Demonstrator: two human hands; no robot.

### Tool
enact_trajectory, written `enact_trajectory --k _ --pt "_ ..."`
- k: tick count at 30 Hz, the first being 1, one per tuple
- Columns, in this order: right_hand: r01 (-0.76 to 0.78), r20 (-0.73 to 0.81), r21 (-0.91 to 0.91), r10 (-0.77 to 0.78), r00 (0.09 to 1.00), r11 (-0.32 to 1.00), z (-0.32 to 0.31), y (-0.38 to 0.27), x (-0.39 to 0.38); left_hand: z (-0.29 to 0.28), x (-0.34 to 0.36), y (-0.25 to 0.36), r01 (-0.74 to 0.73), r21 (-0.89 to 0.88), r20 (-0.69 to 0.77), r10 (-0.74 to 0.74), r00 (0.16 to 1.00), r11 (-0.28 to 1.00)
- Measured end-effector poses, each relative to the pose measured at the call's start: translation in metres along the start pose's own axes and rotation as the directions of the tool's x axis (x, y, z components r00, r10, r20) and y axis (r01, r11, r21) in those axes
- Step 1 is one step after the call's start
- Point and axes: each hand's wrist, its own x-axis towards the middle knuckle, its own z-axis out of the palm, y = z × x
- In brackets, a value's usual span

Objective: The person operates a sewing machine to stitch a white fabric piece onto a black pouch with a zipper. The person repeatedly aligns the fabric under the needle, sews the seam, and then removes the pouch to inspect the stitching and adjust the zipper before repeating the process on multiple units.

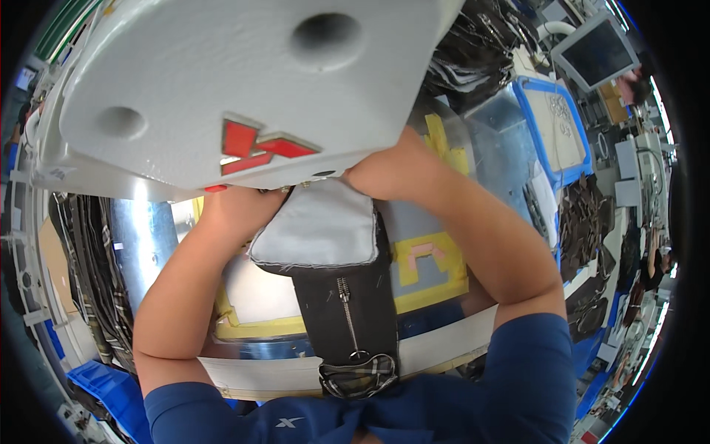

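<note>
A dark garment piece (344,311) stretches from under the large pale sewing machine head (185,89) back toward my body. On its far part lies a light grey pocket lining (325,222) with a frayed near edge. A metal zipper (347,318) runs along the dark cloth, and a plaid patch (359,376) shows at the near end against my shirt. My left hand (255,209) rests at the left edge of the lining, and my right hand (381,174) is at its far right corner. The machine head covers the fingers of both hands, so their grip is hidden.
Yellow tape (433,270) borders the metal work surface. Dark and plaid cloth pieces (96,274) hang at the left, above a blue bin (111,388). More dark cloth (481,52) is piled at the far right, near a blue-rimmed tray (555,133) and a screen (597,52).
</note>
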Motion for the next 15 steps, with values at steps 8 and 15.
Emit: enact_trajectory --k 8,15 --pt "-0.016 0.028 -0.070 0.018 0.999 0.997 -0.007 0.001 0.000 0.013 -0.001 -0.024 -0.123 -0.026 -0.064 0.121 0.991 0.992" --pt "0.006 -0.035 -0.063 -0.008 0.999 0.998 0.000 0.008 -0.004 0.006 0.000 -0.017 -0.097 -0.012 -0.027 0.097 0.995 0.995"
